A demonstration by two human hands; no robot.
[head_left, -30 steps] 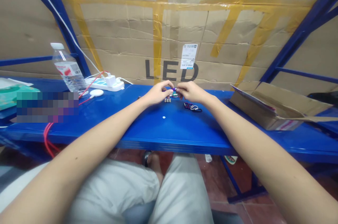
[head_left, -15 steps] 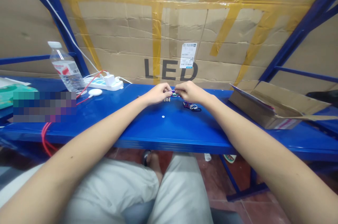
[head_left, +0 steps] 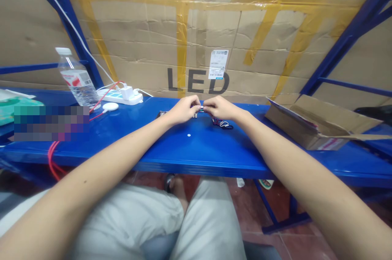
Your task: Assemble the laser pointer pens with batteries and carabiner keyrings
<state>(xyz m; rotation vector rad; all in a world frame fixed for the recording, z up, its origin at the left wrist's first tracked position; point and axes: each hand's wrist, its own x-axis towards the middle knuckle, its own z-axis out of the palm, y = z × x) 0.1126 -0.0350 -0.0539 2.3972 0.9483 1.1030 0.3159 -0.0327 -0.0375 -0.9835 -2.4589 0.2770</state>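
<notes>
Now, between the left hand point(head_left: 185, 110) and the right hand point(head_left: 221, 108), a small shiny piece point(head_left: 201, 108) is pinched by the fingers of both, over the blue tabletop point(head_left: 196, 152); its exact shape cannot be told. Carabiners point(head_left: 225, 123) are seen lying near the right hand, a white disc point(head_left: 189, 135) closer to the front edge.

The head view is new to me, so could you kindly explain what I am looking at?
There is no machine here: a person's bare left hand and right hand do the work. The picture is taken from that person's head, looking forward and down. Both hands seem to pinch a small object between their fingertips, too hidden to identify. On the blue table are carabiner-like clips, small metal pieces and a round white spot. A bottle and a power strip are to the left, an open cardboard box to the right.
</notes>
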